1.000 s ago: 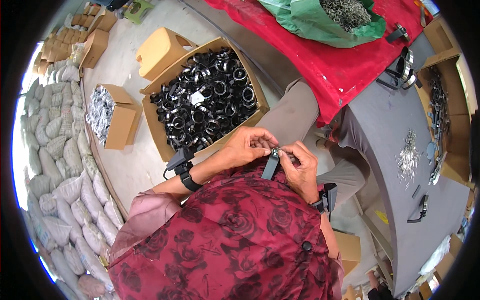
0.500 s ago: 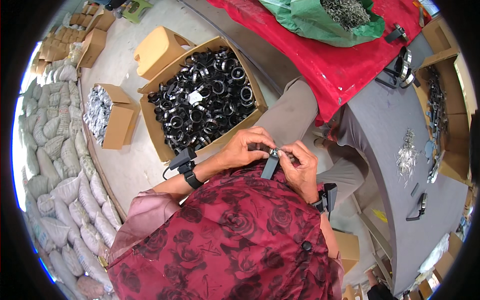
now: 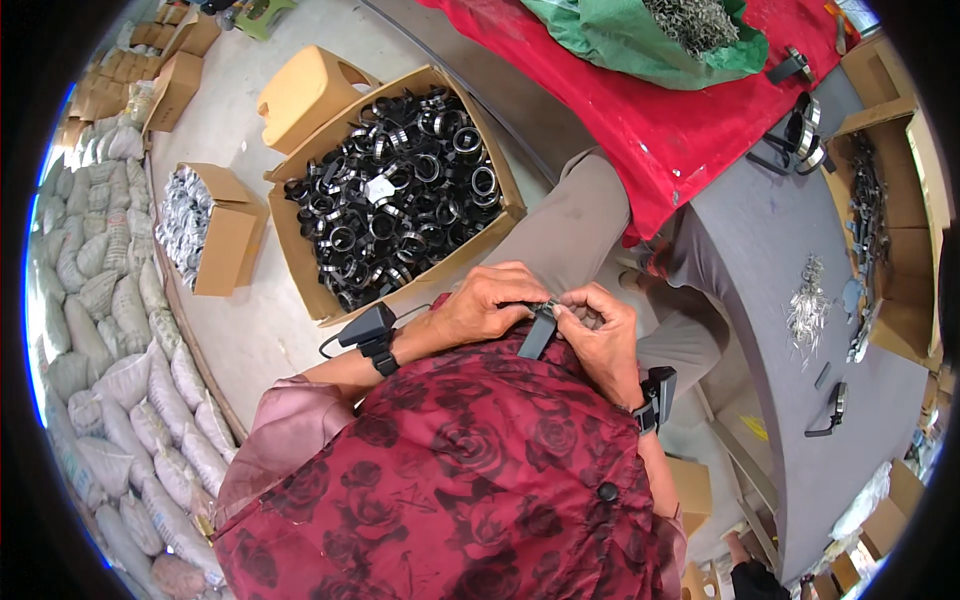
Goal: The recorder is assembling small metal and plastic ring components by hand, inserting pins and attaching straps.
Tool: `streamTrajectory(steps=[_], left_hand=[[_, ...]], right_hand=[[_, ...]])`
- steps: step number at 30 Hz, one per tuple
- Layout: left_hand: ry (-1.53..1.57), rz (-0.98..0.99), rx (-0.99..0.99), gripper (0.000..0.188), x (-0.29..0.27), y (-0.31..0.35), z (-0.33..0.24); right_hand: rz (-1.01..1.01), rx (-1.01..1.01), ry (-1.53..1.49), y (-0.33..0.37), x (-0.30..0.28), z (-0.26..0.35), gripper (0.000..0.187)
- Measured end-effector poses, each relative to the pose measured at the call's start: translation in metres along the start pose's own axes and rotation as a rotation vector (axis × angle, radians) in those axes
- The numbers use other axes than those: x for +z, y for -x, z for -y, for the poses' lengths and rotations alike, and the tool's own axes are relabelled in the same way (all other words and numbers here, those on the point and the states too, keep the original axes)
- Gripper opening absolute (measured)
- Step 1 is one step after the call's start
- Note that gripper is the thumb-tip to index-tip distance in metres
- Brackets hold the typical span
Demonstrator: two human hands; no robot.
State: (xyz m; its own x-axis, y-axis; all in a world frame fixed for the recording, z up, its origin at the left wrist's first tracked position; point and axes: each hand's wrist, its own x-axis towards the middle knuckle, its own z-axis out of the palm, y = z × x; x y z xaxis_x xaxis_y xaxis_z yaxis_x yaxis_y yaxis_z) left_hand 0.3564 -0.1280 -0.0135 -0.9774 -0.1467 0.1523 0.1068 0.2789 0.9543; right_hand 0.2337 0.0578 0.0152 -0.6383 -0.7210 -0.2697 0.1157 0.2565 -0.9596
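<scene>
Above my lap, both hands work close together on one small metal clamp with a flat dark grey strip (image 3: 538, 336) hanging from it. My left hand (image 3: 495, 301) pinches its upper end from the left, fingers bent. From the right, my right hand (image 3: 604, 332) grips the same end between thumb and forefinger. The fingertips hide most of the metal part. In front of my left hand stands an open carton (image 3: 295, 240) piled with black ring clamps (image 3: 400, 190) that have shiny metal bands.
On the right, a grey table (image 3: 745, 260) bears loose metal pins (image 3: 808, 312), a single clamp (image 3: 838, 408) and a carton of parts (image 3: 905, 230). A red cloth (image 3: 640, 130) carries a green bag (image 3: 610, 40) of metal pieces. Stacked sacks (image 3: 110, 330) line the left; a tan stool (image 3: 310, 95) stands beside the carton.
My view has shifted slightly, so the surroundings sit a little further left. Both hands stay on the clamp; my left fingers have closed in and the grey strip has tilted slightly.
</scene>
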Motion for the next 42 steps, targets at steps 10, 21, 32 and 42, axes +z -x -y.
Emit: streamTrajectory(steps=[10, 21, 32, 42], left_hand=[[-0.259, 0.035, 0.163, 0.038, -0.001, -0.012, -0.008], [-0.349, 0.096, 0.133, 0.042, -0.006, -0.015, -0.02], [-0.462, -0.086, 0.16, 0.041, -0.006, -0.017, -0.029], [-0.493, -0.175, 0.224, 0.036, 0.01, -0.019, -0.025]], right_hand=[[0.13, 0.157, -0.123, -0.001, -0.018, 0.012, 0.006], [0.118, 0.259, -0.239, 0.001, -0.017, 0.017, 0.009], [-0.038, 0.041, -0.109, 0.013, -0.008, 0.024, 0.032], [-0.133, -0.153, 0.245, 0.015, 0.005, 0.027, 0.055]])
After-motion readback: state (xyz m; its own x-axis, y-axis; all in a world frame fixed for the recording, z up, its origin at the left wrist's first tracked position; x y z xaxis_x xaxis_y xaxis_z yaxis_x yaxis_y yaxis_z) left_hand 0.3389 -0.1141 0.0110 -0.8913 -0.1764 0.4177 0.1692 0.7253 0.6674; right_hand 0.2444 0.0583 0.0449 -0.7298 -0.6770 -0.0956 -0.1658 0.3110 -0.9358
